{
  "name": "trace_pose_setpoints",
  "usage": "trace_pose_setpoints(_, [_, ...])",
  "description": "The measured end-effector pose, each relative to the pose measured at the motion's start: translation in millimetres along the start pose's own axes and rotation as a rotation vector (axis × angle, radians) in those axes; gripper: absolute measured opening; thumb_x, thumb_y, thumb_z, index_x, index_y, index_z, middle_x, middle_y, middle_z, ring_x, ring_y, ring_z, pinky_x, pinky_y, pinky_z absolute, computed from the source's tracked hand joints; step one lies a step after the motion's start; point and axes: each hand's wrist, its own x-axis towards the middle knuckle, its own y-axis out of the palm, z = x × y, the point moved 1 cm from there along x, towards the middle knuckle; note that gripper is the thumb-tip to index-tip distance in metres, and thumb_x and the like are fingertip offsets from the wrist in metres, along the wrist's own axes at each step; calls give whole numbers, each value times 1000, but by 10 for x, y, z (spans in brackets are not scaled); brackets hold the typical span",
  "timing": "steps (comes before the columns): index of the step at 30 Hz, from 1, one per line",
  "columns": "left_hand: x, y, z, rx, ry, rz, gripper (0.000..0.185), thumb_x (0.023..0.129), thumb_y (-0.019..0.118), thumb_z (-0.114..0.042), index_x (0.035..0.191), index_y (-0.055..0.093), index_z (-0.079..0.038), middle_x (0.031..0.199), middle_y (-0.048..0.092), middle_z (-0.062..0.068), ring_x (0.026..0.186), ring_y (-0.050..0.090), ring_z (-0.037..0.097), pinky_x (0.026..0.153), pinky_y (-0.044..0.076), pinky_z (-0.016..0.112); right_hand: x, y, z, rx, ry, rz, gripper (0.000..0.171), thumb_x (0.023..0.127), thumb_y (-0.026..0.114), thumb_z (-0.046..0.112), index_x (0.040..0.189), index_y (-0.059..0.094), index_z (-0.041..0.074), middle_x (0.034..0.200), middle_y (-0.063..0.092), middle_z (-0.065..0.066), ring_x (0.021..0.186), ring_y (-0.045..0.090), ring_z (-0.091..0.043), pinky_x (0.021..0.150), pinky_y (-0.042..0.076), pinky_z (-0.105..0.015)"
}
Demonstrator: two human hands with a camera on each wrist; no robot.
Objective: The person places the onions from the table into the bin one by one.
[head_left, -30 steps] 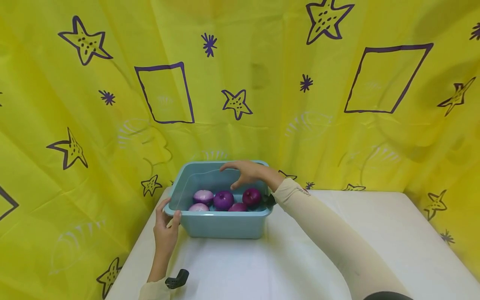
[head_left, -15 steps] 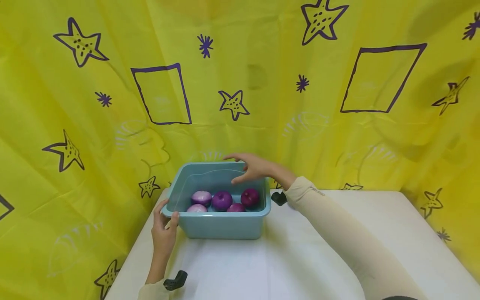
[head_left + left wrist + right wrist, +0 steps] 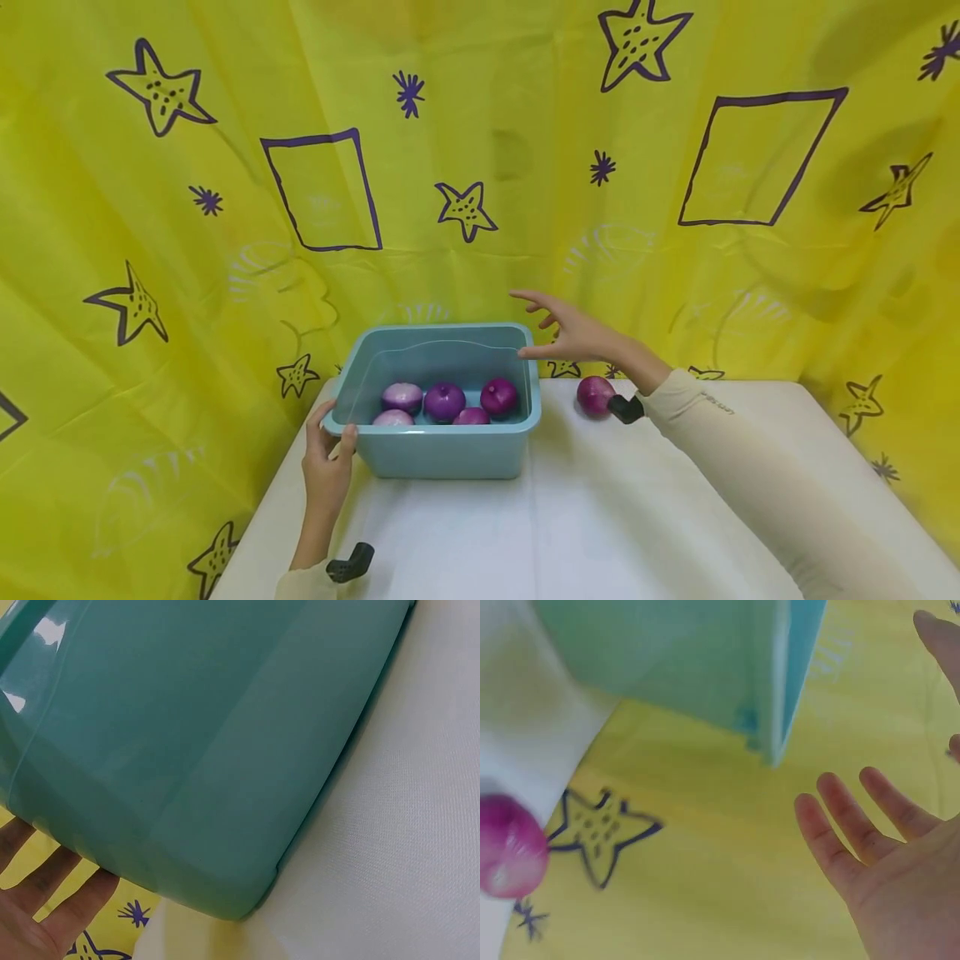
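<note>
Head view, lower left of the frame: the left hand (image 3: 327, 467) rests against the near left corner of the blue tub (image 3: 442, 454), its thumb hooked over the rim and its fingers curled round the outside wall. In the left wrist view only the fingers (image 3: 34, 881) show at the bottom left, lying straight under the tub's green-blue wall (image 3: 187, 742). The tub stands left of centre on the white table (image 3: 585, 533).

Inside the tub lie five onions (image 3: 444, 401): a pale one at the left front, another pale one behind it, a dark purple one in the middle, a smaller one in front of that, and a dark one at the right. A waterline shows on the inner wall.

Right of the tub, a single purple onion (image 3: 596, 395) sits on the table near its far edge, apart from the tub. Just above and left of it hovers the right hand (image 3: 573, 333), fingers spread and straight, holding nothing; the right wrist view shows the same bare palm (image 3: 900, 870).

Behind everything hangs a yellow curtain (image 3: 525, 167) with purple stars and squares.
</note>
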Motion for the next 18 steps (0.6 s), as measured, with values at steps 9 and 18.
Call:
trace_pose_setpoints(9, [5, 5, 24, 2, 10, -4, 51, 104, 59, -14, 152, 40, -15, 146, 53, 27, 125, 57, 49, 83, 43, 4, -457, -171, -407, -40, 82, -97, 89, 85, 85, 30, 159, 36, 21, 149, 48, -25, 118, 61, -45, 93, 53, -61])
trace_pose_setpoints(18, [4, 3, 2, 1, 8, -14, 51, 103, 59, -14, 151, 41, -14, 145, 54, 29, 123, 58, 49, 82, 44, 3, -688, -149, -655, -31, 114, -110, 85, 87, 84, 23, 158, 38, 14, 153, 43, -23, 121, 57, -52, 93, 53, -61])
